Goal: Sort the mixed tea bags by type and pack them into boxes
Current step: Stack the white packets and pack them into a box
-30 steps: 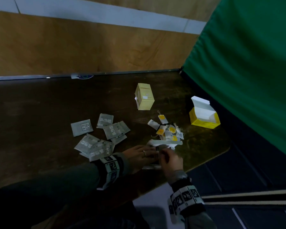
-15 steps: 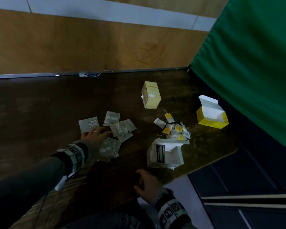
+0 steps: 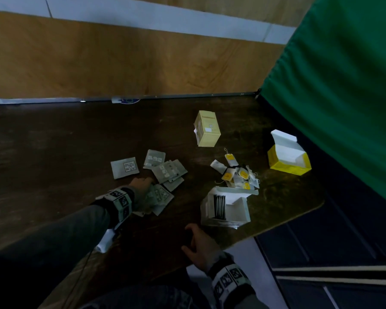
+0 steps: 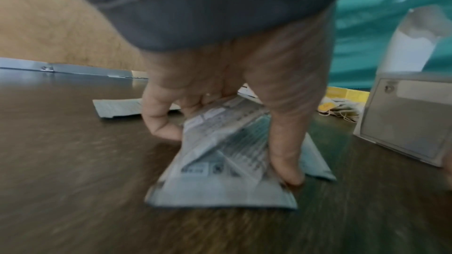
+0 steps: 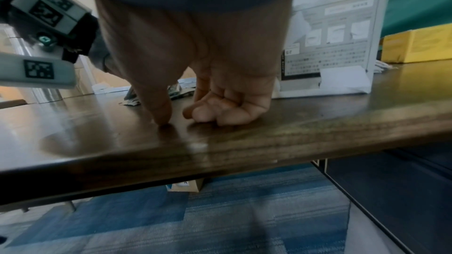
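The left hand (image 4: 232,88) pinches grey sachets (image 4: 220,171) between thumb and fingers on the dark table (image 4: 73,161).

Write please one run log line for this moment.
left hand: grips grey sachets on table | right hand: rests on table edge, holds nothing | white box: open, some sachets inside

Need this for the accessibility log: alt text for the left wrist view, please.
The left hand gathers a small stack of grey tea bag sachets on a dark wooden table, thumb and fingers pinching its sides. Another sachet lies flat behind; a white box stands at right, yellow-tagged tea bags beyond it.
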